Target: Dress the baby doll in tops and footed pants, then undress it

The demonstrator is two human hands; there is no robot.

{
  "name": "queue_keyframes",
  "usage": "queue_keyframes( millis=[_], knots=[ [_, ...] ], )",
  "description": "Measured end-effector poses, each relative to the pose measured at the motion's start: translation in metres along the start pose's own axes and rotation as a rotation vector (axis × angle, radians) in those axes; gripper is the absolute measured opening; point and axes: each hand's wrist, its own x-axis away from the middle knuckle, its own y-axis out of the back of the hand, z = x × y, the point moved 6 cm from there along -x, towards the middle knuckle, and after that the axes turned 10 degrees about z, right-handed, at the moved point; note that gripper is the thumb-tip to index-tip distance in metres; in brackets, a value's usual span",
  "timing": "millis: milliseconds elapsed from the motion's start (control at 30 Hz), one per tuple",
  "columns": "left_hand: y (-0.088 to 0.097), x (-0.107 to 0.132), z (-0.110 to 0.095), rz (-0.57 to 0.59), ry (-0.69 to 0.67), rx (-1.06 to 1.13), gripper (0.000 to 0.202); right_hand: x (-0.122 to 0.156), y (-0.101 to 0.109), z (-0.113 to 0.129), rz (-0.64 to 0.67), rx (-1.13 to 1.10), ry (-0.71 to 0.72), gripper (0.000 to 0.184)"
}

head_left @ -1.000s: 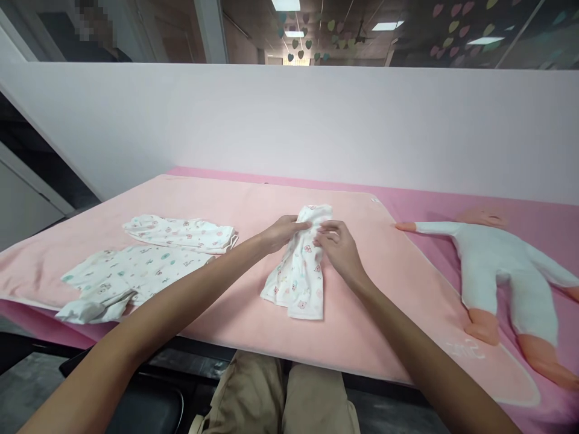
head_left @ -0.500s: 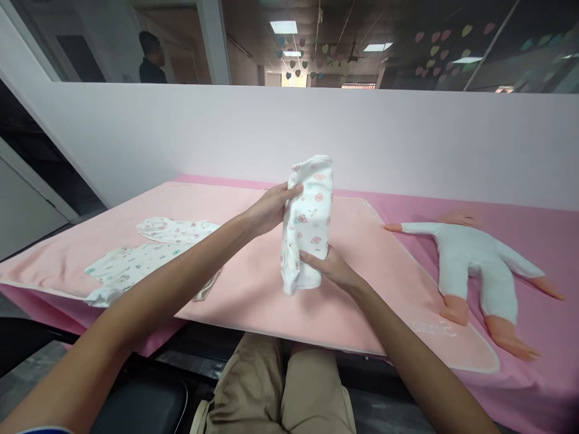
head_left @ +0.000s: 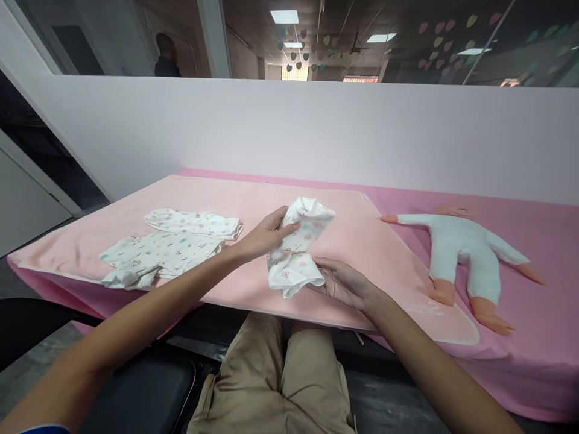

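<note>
A white baby garment (head_left: 298,241) with small pink and green prints is doubled over and bent in the middle, held above the table. My left hand (head_left: 271,232) grips its left edge, thumb across the front. At its lower right is my right hand (head_left: 346,283), palm partly turned up and fingers apart; the fingertips meet the cloth edge, and some are hidden by it. To the left lie a printed baby top (head_left: 167,256) and, just behind it, folded printed baby clothing (head_left: 194,223).
A pink blanket (head_left: 253,193) covers much of the pink-clothed table (head_left: 525,235). On the right lies a baby doll (head_left: 461,241) in a white suit. A white wall (head_left: 289,132) rises behind, with windows above and a person (head_left: 166,57) beyond. A black chair (head_left: 145,386) stands lower left.
The garment has come down and its upper part has folded over. My right hand has loosened from its lower edge and its fingers have spread. My left hand moved lower, still gripping.
</note>
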Motion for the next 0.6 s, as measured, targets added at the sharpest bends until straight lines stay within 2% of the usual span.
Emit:
queue_keyframes(
  millis=[100, 167, 233, 267, 333, 400, 500, 533, 600],
  knots=[
    [-0.027, 0.019, -0.008, 0.16, -0.099, -0.126, 0.037, 0.01, 0.008, 0.002, -0.04, -0.128, 0.035, 0.04],
    [-0.039, 0.033, -0.013, 0.246, -0.174, -0.189, 0.033, 0.015, 0.014, 0.003, -0.081, -0.13, 0.065, 0.059],
    [-0.046, 0.047, -0.018, 0.319, -0.225, -0.261, 0.03, 0.017, 0.017, -0.002, -0.096, -0.043, 0.037, 0.076],
    [-0.048, 0.053, -0.018, 0.351, -0.235, -0.288, 0.03, 0.018, 0.017, -0.005, -0.099, 0.021, 0.018, 0.077],
    [-0.047, 0.062, -0.014, 0.38, -0.215, -0.295, 0.03, 0.018, 0.015, -0.008, -0.105, 0.146, 0.021, 0.062],
    [-0.037, 0.067, -0.003, 0.294, -0.153, -0.202, 0.033, 0.018, 0.011, -0.01, -0.107, 0.218, 0.042, 0.047],
    [-0.017, 0.07, 0.029, 0.052, 0.035, 0.157, 0.044, 0.014, -0.001, -0.011, -0.058, 0.225, 0.032, 0.044],
    [-0.015, 0.07, 0.042, 0.019, 0.118, 0.312, 0.049, 0.011, -0.006, -0.009, -0.034, 0.227, 0.024, 0.044],
    [-0.016, 0.071, 0.06, 0.043, 0.269, 0.578, 0.059, 0.0, -0.017, -0.004, 0.025, 0.261, 0.007, 0.045]
  ],
)
